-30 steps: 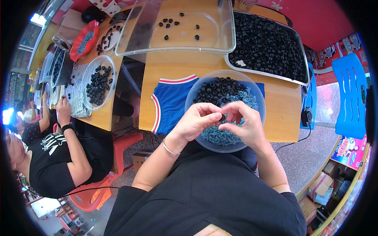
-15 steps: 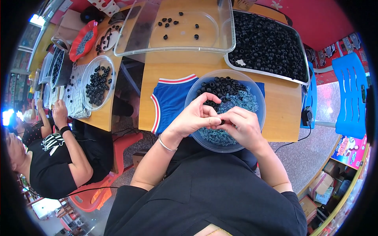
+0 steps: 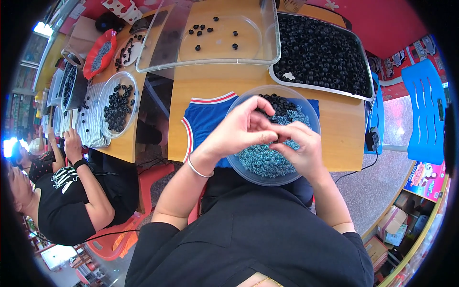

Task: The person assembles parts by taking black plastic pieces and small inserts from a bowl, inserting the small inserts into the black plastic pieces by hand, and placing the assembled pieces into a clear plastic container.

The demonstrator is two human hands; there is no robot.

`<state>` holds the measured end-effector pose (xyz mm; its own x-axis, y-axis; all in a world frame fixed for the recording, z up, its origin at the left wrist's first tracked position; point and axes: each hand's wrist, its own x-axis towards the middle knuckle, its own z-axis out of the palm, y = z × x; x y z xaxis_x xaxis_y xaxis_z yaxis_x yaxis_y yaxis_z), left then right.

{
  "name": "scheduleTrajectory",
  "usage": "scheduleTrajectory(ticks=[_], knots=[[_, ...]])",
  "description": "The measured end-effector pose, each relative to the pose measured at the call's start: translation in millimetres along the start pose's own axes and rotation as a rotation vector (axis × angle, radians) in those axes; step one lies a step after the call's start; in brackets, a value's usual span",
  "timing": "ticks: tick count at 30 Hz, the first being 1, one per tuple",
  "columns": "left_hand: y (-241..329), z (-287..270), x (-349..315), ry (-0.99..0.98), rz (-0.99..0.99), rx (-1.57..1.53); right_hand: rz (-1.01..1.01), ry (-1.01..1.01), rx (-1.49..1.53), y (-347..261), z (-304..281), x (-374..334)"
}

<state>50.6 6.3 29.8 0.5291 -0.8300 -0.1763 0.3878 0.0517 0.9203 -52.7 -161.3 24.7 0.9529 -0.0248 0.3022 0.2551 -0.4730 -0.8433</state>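
Over a round clear plastic bowl [image 3: 317, 125], my two hands meet at the fingertips. A small black plastic piece [image 3: 276, 139] shows between them, mostly covered by the fingers. My left hand [image 3: 245, 128], with a silver bangle at its wrist, curls with thumb and fingers closed around the piece. My right hand [image 3: 304, 145] pinches at the same spot from the other side. Inside the bowl, small black round pieces [image 3: 278, 102] lie at the back, and a heap of pale blue coil springs [image 3: 266, 160] fills the front. A blue cloth with red-and-white trim [image 3: 205, 119] lies partly beneath the bowl.
Behind the bowl stands a clear plastic box [image 3: 210, 62] with several black pieces. A white tray [image 3: 325, 91] heaped with black round pieces is at the back right. At the left, a co-worker [image 3: 71, 201] sits by another bowl [image 3: 137, 103] of black pieces. A blue chair [image 3: 423, 112] stands right.
My left hand has tilted and shifted slightly, covering more of the black pieces. My right hand has moved a little to the right. The view has shifted slightly.
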Motion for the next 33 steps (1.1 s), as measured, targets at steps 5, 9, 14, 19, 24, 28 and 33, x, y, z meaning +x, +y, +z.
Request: scheduleTrajectory(ticks=[5,9,14,19,24,28,33], knots=[[65.8,-19.8,22.0,0.49,0.547,0.77,0.057,0.122,0.007,11.2,-15.9,14.7],[88.5,-51.8,28.4,0.743,0.784,1.324,0.166,0.047,-0.156,24.1,-17.9,19.7],[41.8,-19.9,23.4,0.4,0.78,1.267,-0.032,-0.028,-0.412,56.3,-8.4,20.1],[-36.0,-7.3,28.3,0.244,0.501,1.552,-0.055,-0.247,-0.515,50.9,3.1,23.6],[-50.4,-3.3,27.1,0.273,0.402,1.619,-0.061,-0.241,-0.566,52.8,10.3,20.3],[-51.0,-4.8,26.3,0.288,0.4,1.577,-0.04,-0.184,-0.538,49.3,6.8,17.0],[-48.7,8.2,7.6,0.223,0.11,0.275,0.121,-0.067,-0.139,33.2,-2.9,11.2]])
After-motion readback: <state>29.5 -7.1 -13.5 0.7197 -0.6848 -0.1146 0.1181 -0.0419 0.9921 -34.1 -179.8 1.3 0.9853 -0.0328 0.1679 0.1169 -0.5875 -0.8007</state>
